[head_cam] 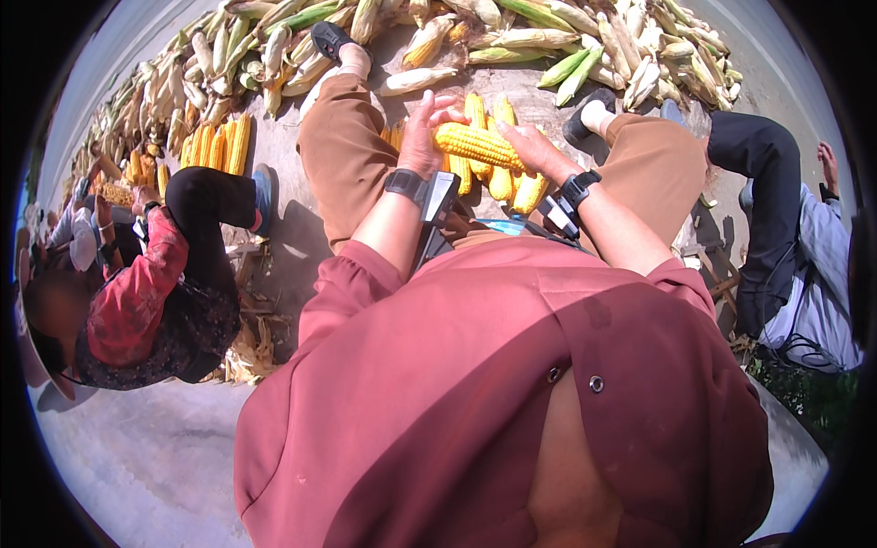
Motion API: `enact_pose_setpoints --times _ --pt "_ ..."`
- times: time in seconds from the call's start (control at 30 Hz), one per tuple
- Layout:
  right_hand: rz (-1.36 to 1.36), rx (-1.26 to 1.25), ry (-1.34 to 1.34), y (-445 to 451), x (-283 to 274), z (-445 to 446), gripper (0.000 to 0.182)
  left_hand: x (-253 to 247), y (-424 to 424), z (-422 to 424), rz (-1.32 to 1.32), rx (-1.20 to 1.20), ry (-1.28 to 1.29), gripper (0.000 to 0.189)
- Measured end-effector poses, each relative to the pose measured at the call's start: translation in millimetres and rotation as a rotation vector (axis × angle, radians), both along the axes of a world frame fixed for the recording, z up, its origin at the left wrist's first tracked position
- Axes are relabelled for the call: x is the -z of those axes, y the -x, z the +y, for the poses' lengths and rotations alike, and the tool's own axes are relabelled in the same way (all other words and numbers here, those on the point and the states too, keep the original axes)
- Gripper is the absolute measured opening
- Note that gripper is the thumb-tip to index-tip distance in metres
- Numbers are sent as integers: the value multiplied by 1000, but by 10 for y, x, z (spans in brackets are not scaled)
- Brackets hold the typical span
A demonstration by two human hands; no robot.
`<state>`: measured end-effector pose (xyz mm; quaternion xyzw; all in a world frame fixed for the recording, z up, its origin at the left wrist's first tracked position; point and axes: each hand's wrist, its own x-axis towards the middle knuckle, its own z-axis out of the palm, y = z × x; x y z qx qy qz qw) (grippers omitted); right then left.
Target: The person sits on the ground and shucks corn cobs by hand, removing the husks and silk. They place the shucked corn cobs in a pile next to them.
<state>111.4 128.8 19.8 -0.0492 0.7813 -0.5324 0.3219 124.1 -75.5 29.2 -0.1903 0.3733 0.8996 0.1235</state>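
A husked yellow corn cob (477,145) lies level between my two hands. My left hand (423,133) is at its left end, fingers spread, the palm beside the tip of the cob. Around the right end of the cob my right hand (534,147) is closed. Below and behind the held cob, several husked cobs (502,183) lie side by side on the ground between my legs, partly covered by the held cob and my hands. Both of my wrists carry dark straps with small devices.
A long heap of corn in husks (630,48) curves across the ground ahead. One cob in its husk (418,81) lies nearer. At left, a seated co-worker (137,294) is beside a row of husked cobs (216,145). Another person (767,205) sits at right near a wooden stool (719,274).
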Motion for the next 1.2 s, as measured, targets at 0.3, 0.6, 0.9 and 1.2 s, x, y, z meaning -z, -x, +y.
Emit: enact_pose_setpoints --times 0.3,0.6,0.9,1.2 --pt "-208 33 52 -69 -105 -52 58 -55 -28 59 33 -27 -37 41" --pt "-107 53 4 -151 -27 -103 58 11 42 -23 -62 107 -5 29" --pt "-54 61 -16 -233 -58 -123 57 113 46 -32 -101 162 11 37" --pt "212 14 -69 -280 221 -83 55 122 -10 -34 -111 208 -33 41"
